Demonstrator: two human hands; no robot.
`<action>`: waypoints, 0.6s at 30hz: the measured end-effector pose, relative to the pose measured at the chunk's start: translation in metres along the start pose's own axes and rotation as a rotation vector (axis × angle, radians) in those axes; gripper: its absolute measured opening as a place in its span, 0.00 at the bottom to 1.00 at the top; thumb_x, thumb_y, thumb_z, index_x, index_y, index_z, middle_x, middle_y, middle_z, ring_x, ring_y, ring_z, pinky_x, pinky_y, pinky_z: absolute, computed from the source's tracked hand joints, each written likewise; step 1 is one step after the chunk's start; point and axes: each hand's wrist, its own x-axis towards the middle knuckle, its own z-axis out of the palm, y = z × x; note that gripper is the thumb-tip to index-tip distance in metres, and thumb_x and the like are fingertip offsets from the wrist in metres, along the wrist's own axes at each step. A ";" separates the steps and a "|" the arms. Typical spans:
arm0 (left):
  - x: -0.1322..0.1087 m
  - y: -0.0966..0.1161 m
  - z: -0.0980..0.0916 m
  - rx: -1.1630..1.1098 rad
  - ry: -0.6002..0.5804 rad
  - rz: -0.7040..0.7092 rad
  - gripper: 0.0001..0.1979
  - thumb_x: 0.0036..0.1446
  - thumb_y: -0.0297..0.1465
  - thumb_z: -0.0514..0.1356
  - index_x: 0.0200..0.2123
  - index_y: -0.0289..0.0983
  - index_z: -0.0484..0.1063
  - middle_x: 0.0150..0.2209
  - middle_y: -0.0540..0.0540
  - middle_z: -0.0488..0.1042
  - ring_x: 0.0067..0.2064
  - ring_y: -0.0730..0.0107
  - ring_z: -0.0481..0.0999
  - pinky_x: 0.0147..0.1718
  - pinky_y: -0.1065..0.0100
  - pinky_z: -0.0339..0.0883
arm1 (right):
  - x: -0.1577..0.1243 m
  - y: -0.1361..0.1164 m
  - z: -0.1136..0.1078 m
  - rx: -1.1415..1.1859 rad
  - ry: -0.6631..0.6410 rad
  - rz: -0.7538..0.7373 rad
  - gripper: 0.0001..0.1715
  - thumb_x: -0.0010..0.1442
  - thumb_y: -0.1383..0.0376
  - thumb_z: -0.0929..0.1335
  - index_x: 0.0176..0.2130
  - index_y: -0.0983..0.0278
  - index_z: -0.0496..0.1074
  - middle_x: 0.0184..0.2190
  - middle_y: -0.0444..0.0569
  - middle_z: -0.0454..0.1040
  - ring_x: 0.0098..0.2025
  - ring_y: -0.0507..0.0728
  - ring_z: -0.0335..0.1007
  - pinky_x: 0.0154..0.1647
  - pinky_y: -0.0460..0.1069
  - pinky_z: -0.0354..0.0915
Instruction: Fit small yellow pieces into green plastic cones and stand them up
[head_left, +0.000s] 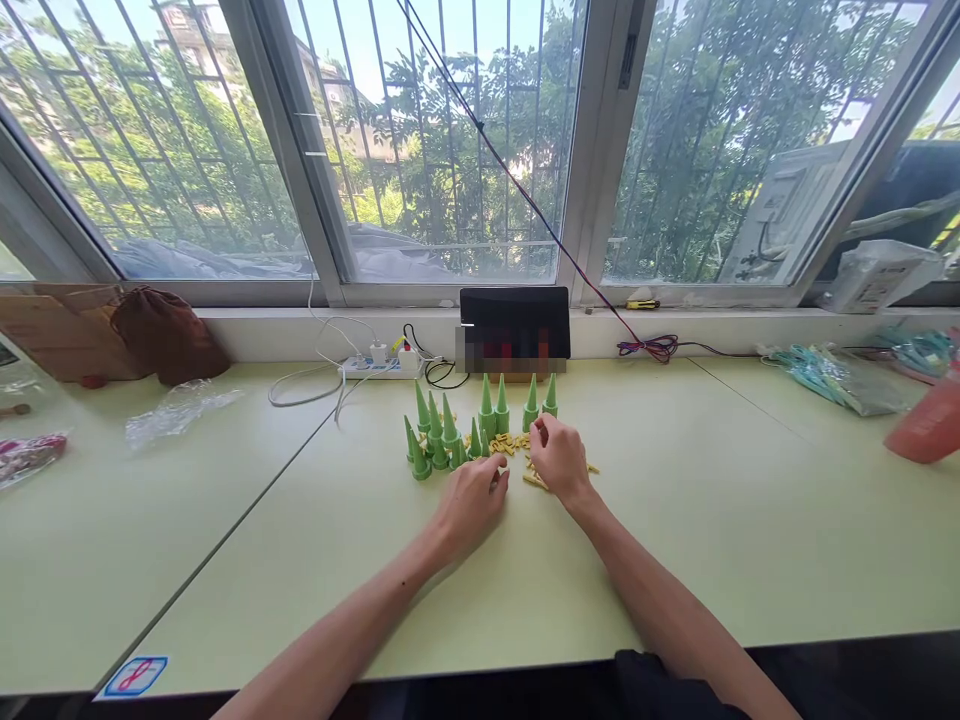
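Note:
Several green cones stand upright on the pale green table, in a cluster at the left and in pairs farther back. Small yellow pieces lie scattered between and in front of them. My left hand rests beside the front of the cluster, its fingers curled near the yellow pieces; whatever it holds is too small to make out. Just in front of the back right cones is my right hand, closed with fingertips pinched together over the yellow pieces. Anything between those fingertips is hidden.
A dark tablet leans against the sill behind the cones. A power strip with cables is left of it. Farther left are a brown bag and clear plastic. Teal packets and a red container lie right.

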 end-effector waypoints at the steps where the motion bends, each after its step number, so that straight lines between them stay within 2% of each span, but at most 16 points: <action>1: 0.000 0.000 0.000 0.008 -0.002 -0.002 0.08 0.60 0.28 0.53 0.36 0.39 0.73 0.30 0.46 0.77 0.29 0.66 0.74 0.30 0.69 0.58 | 0.000 0.000 0.000 -0.001 -0.014 0.003 0.11 0.63 0.64 0.61 0.30 0.62 0.67 0.23 0.46 0.72 0.24 0.54 0.65 0.24 0.46 0.50; 5: 0.000 -0.001 0.000 0.029 -0.024 -0.005 0.09 0.61 0.28 0.52 0.36 0.38 0.73 0.30 0.45 0.77 0.30 0.66 0.74 0.30 0.69 0.58 | 0.000 0.000 0.001 -0.010 -0.043 -0.002 0.10 0.63 0.65 0.62 0.30 0.62 0.68 0.24 0.47 0.72 0.24 0.54 0.65 0.25 0.46 0.51; 8: 0.000 -0.001 0.000 0.030 -0.038 -0.006 0.09 0.61 0.29 0.52 0.36 0.38 0.72 0.30 0.45 0.77 0.30 0.66 0.73 0.30 0.69 0.58 | 0.000 -0.001 -0.001 -0.019 -0.003 -0.044 0.09 0.63 0.67 0.61 0.33 0.63 0.70 0.29 0.49 0.73 0.29 0.55 0.67 0.27 0.46 0.55; 11: 0.000 0.000 -0.001 0.034 -0.044 -0.010 0.09 0.61 0.29 0.51 0.34 0.38 0.71 0.30 0.45 0.76 0.30 0.66 0.73 0.30 0.69 0.58 | 0.001 -0.001 -0.001 -0.009 0.053 -0.091 0.12 0.63 0.68 0.61 0.41 0.65 0.72 0.36 0.52 0.74 0.32 0.56 0.69 0.30 0.47 0.60; 14: 0.000 0.001 -0.001 0.034 -0.043 0.011 0.10 0.62 0.29 0.51 0.33 0.38 0.71 0.31 0.45 0.77 0.31 0.67 0.73 0.31 0.69 0.58 | 0.001 0.001 0.000 -0.008 0.080 -0.114 0.17 0.64 0.69 0.60 0.50 0.65 0.71 0.44 0.55 0.73 0.32 0.55 0.70 0.31 0.48 0.63; 18: 0.000 0.001 0.001 0.043 -0.073 0.021 0.11 0.62 0.30 0.51 0.32 0.39 0.71 0.29 0.47 0.77 0.29 0.68 0.73 0.30 0.70 0.57 | 0.001 0.003 0.002 -0.039 0.081 -0.139 0.22 0.64 0.69 0.59 0.56 0.63 0.68 0.53 0.56 0.69 0.37 0.56 0.73 0.36 0.49 0.68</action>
